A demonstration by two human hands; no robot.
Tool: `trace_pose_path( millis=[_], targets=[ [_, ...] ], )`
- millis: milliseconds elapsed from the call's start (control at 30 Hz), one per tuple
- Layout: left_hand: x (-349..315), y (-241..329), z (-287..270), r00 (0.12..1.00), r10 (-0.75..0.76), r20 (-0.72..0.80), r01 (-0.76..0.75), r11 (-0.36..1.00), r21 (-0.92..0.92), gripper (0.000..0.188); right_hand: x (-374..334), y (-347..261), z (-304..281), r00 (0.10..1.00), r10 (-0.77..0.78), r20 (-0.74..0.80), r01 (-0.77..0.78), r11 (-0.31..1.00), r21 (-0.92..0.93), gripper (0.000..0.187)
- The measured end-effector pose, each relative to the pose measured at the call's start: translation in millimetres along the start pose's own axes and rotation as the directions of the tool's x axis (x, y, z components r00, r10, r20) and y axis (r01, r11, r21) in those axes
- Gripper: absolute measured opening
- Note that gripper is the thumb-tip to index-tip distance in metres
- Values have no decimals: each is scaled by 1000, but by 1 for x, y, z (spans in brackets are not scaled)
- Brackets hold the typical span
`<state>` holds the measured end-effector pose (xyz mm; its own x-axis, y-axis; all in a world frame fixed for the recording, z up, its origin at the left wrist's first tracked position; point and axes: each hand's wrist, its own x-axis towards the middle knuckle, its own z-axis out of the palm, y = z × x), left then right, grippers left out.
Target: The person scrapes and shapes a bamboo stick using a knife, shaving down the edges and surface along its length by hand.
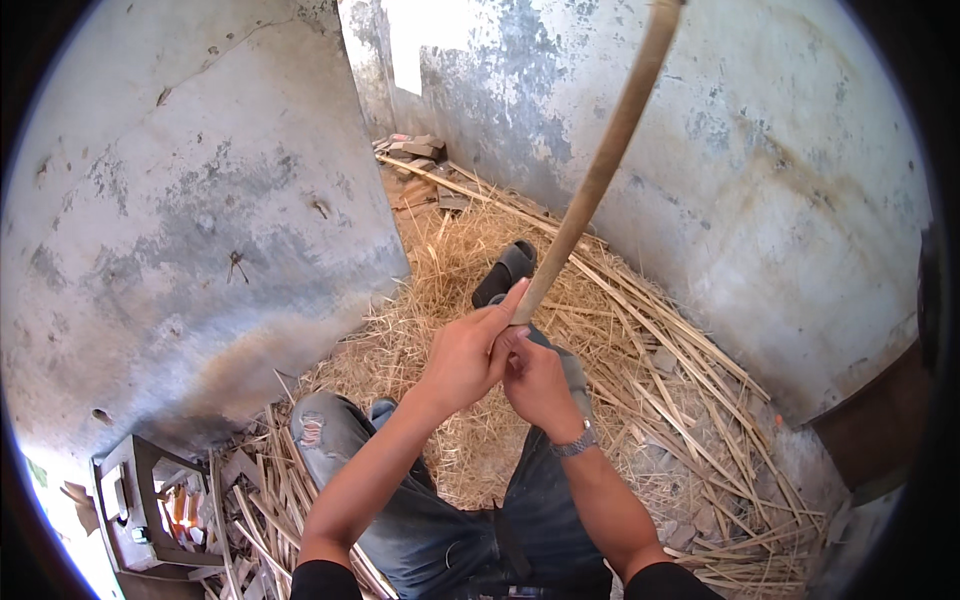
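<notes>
Both of my hands meet at the near end of a long brown pole [600, 170], which looks like bamboo or wood. It slants up and away to the right, past the top of the view. My left hand [468, 352] is closed at the pole's end, its index finger laid along the shaft. Just beside it, my right hand [541, 385] has its fingers curled in at the same end, with a metal watch [577, 440] on the wrist. The fingers partly hide the pole's tip.
I sit with my jeans-clad legs [430, 550] apart, a dark sandal [506, 272] on one foot. Straw-like shavings [470, 450] cover the floor. Long split strips [690, 370] lie along the right wall [780, 200]. A dark frame [150, 500] stands at lower left, near more strips.
</notes>
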<state>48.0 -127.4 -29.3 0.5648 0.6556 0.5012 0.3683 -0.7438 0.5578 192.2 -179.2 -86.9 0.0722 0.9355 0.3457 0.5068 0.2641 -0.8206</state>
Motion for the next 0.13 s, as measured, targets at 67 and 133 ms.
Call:
trace_pose_path(
  millis=[67,133],
  targets=[
    [11,0,-1,959,130,-251,-82,978,192,59,17,-1,0,995,38,-89,-32,997,75,32],
    [2,-5,-1,847,100,-522,-24,988,150,71,25,-4,6,982,88,-167,-61,986,157,29]
  ],
)
